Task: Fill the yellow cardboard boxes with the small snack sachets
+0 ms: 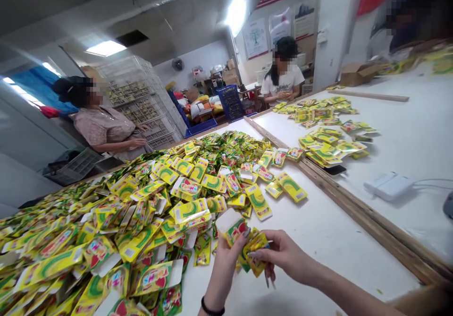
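Near the front of the white table, my left hand (226, 254) is closed round a small printed carton (234, 228) with its white flap standing up. My right hand (279, 252) pinches yellow candy packets (255, 250) right beside the carton, against my left fingers. Whether the packets are partly inside the carton is hidden by my fingers. To the left spreads a big heap of yellow-and-green cartons (152, 233), several with flaps raised. Behind it lies a pile of small shiny packets (230, 148). Two flat cartons (292, 187) lie just beyond my hands.
A wooden strip (354, 214) divides the table, with more cartons (325, 146) past it. A white device (389, 186) with a cable and a cardboard box (357, 73) stand right. One person (102, 122) stands by stacked crates (141, 103); another (283, 77) sits behind the table.
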Motion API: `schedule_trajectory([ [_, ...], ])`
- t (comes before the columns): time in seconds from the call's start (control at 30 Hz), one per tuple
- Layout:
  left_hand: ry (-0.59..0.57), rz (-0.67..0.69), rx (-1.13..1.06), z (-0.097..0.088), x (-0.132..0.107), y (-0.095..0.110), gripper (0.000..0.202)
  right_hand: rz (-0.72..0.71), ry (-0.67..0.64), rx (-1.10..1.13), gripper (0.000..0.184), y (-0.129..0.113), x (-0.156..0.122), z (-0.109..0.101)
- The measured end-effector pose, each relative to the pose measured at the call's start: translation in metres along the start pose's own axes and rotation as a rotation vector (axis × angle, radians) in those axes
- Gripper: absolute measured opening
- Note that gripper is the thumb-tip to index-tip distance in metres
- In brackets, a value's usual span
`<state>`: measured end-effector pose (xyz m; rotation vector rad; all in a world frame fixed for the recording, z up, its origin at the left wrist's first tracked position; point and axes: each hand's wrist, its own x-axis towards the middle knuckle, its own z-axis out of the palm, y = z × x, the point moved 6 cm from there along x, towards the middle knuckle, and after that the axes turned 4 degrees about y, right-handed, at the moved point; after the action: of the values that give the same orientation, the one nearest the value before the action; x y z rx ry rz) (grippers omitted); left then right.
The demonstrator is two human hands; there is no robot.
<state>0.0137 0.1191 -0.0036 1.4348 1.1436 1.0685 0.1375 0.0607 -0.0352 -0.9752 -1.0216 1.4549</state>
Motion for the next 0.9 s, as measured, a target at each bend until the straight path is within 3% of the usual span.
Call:
schedule_trajectory([
  [0.07, -0.194, -0.16, -0.237, 0.017, -0.003, -0.01, 0.043, -0.072, 0.014, -0.025, 0.028, -0.014, -0.006, -0.002],
  [0.13, -0.2, -0.183, -0.326, 0.02, -0.005, -0.009, 0.041, -0.18, 0.119, -0.068, 0.023, -0.037, -0.011, -0.014],
  [0.2, -0.19, -0.198, -0.282, 0.021, -0.006, -0.005, 0.039, -0.279, 0.243, -0.088, 0.021, -0.061, -0.013, -0.028],
  [0.27, -0.271, -0.24, -0.207, 0.027, -0.008, -0.001, 0.035, -0.361, 0.302, -0.089, 0.021, -0.083, -0.011, -0.034],
  [0.33, -0.363, -0.244, -0.17, 0.033, -0.012, 0.006, 0.032, -0.443, 0.298, -0.145, 0.02, -0.1, -0.007, -0.029],
  [0.4, -0.384, -0.217, -0.138, 0.035, -0.015, 0.011, 0.033, -0.515, 0.229, -0.31, 0.014, -0.109, -0.004, -0.016],
  [0.5, -0.352, -0.185, -0.03, 0.035, -0.019, 0.007, 0.037, -0.516, 0.062, -0.618, 0.01, -0.1, -0.003, 0.002],
  [0.6, -0.435, -0.16, 0.011, 0.044, -0.018, -0.003, 0.042, -0.486, -0.06, -0.773, 0.02, -0.081, 0.001, 0.002],
  [0.73, -0.435, -0.196, -0.065, 0.046, -0.006, -0.005, 0.057, -0.467, -0.031, -0.67, 0.021, -0.073, 0.001, -0.016],
  [0.9, -0.622, -0.144, 0.003, 0.063, -0.012, 0.011, 0.058, -0.525, -0.057, -0.695, 0.016, -0.081, -0.026, -0.018],
])
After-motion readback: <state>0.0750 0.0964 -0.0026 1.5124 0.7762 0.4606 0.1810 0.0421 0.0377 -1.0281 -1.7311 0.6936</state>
